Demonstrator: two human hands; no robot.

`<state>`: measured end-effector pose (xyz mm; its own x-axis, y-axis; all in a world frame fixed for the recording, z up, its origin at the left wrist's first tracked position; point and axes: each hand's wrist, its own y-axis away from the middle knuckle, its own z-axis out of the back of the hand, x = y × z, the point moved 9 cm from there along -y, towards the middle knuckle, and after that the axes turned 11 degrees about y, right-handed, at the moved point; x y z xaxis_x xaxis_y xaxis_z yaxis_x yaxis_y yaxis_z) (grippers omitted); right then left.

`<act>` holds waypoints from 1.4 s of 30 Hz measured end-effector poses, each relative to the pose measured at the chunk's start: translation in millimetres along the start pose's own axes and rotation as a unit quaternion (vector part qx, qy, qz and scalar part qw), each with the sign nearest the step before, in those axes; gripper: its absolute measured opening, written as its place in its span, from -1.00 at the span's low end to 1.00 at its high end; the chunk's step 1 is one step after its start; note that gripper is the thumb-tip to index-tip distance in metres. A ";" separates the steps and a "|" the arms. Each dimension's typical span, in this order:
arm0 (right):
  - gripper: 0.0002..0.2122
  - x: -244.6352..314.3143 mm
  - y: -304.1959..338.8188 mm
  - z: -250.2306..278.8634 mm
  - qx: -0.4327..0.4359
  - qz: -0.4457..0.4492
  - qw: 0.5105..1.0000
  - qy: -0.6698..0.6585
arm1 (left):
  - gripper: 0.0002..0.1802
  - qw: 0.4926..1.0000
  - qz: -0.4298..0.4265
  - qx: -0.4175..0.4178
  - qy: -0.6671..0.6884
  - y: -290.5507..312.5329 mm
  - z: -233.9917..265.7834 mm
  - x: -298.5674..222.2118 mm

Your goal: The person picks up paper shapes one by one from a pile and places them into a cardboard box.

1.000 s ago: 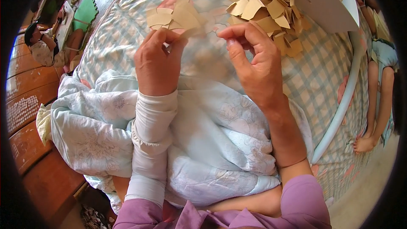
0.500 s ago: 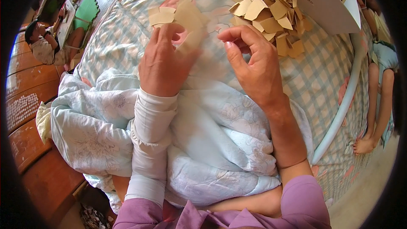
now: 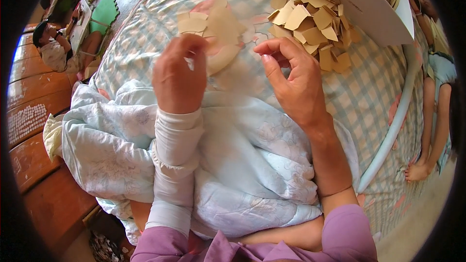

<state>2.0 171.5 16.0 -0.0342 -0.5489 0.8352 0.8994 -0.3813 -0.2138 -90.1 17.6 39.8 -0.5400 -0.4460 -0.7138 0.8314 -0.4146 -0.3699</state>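
My left hand [image 3: 179, 73] is raised over the quilt, blurred by motion. Its fingers are curled in, and anything in them is too small or smeared to make out. Just beyond it, several tan card pieces [image 3: 221, 26] lie partly overlapping on the checked cloth. To the right, my right hand [image 3: 293, 85] hovers with the thumb and forefinger drawn together near their tips. What they may hold does not show. Past its knuckles sits a loose heap of tan card pieces [image 3: 313, 24].
A white box [image 3: 366, 7] with more card pieces stands at the far right on the checked bedding [image 3: 359, 87]. A pale floral quilt [image 3: 252, 165] covers my lap. One person [image 3: 56, 51] sits at far left; another person's legs [image 3: 434, 116] are at right.
My left hand has drawn back slightly toward me and left, uncovering more of the card pieces beyond it. My right hand has barely moved.
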 end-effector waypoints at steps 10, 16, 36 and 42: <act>-0.84 -6.5 7.7 -30.0 0.110 -0.191 0.901 -0.373 | -0.77 0.794 0.199 0.087 0.567 16.5 -45.9 -2.4; -0.85 -0.2 21.8 -49.3 0.193 -0.266 0.727 -0.602 | -0.70 0.791 0.162 0.131 0.575 16.3 -43.6 -21.9; -0.94 -6.5 5.2 -8.3 -0.026 -0.138 0.931 -0.338 | -0.85 0.889 0.086 0.104 0.438 17.7 -40.9 -31.2; -0.91 -1.6 5.3 -8.8 -0.008 -0.120 0.939 -0.321 | -0.81 0.909 0.110 0.076 0.394 18.6 -37.1 -22.1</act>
<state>3.0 163.8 9.1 0.0397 0.1138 0.9927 0.8924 -0.4510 0.0160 -57.8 49.2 26.6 -0.0506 0.1509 -0.9872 0.8484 -0.5150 -0.1223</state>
